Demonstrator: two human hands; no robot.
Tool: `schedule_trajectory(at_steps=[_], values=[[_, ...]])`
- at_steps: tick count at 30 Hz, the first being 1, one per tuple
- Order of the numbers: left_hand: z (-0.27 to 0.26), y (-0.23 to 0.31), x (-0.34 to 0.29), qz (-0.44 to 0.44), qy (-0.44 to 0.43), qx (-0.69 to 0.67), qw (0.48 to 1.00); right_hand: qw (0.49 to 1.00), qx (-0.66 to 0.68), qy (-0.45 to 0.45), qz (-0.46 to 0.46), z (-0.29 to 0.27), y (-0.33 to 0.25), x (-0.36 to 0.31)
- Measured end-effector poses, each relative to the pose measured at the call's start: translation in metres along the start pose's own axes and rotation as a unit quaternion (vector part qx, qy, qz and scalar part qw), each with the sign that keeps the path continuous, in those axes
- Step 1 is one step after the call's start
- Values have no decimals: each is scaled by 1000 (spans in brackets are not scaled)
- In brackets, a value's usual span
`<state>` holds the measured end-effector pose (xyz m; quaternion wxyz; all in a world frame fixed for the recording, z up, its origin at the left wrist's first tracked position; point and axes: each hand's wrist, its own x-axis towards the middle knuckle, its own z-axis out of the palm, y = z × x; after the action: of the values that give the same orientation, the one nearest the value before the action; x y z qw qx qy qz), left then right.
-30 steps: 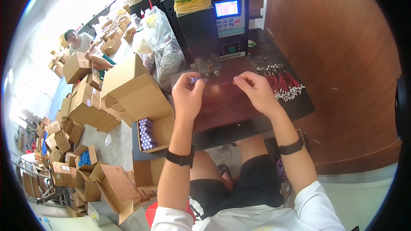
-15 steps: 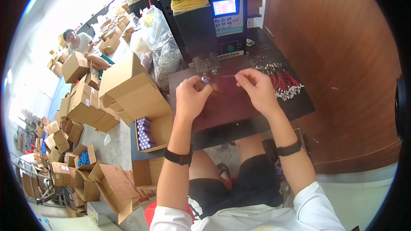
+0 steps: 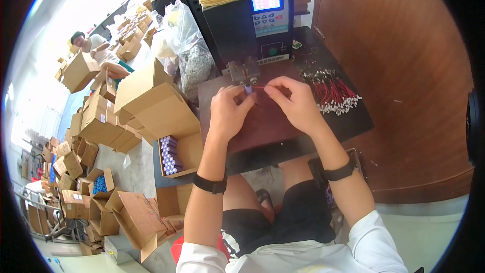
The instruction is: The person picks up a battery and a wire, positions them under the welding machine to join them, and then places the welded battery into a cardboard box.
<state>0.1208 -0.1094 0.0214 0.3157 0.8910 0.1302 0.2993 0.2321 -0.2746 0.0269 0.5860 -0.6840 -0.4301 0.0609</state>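
Fingers [image 3: 246,104] of the left hand [image 3: 227,113] are pinching a slim purple cylinder [image 3: 248,89] — those of the right hand [image 3: 295,102] are gripping a thin red wire [image 3: 259,87] — near a blocky metal fixture [image 3: 242,73].

Your dark table [image 3: 353,123] holds a big black machine [image 3: 227,40]. A red-brown board [image 3: 273,131] lies in front of the machine — and red wires [image 3: 333,91] with white ends lie in a pile right of the machine.
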Motion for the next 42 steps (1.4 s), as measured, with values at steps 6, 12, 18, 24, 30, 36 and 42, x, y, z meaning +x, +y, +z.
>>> schedule_trajectory(at_steps=[6,12,18,24,30,36,42], values=[[2,-2,0,3,-2,-8,1000,1000,-6,25,-16,2,6,2],[0,-1,0,-3,-2,-5,1000,1000,-13,4,5,1,4,3],[-2,3,-1,-20,-6,-3,1000,1000,-18,0,17,0,1,0],[1,5,-7,5,-34,-92,995,998,3,24,63,-25,-15,-26],[-7,6,-9,4,-72,-105,992,987,-47,83,132,-140,-36,-112],[-6,8,-5,-6,-86,-107,991,941,-274,-3,199,-203,18,-192],[-3,7,-7,2,-80,-90,993,950,-261,63,160,-194,71,-180]])
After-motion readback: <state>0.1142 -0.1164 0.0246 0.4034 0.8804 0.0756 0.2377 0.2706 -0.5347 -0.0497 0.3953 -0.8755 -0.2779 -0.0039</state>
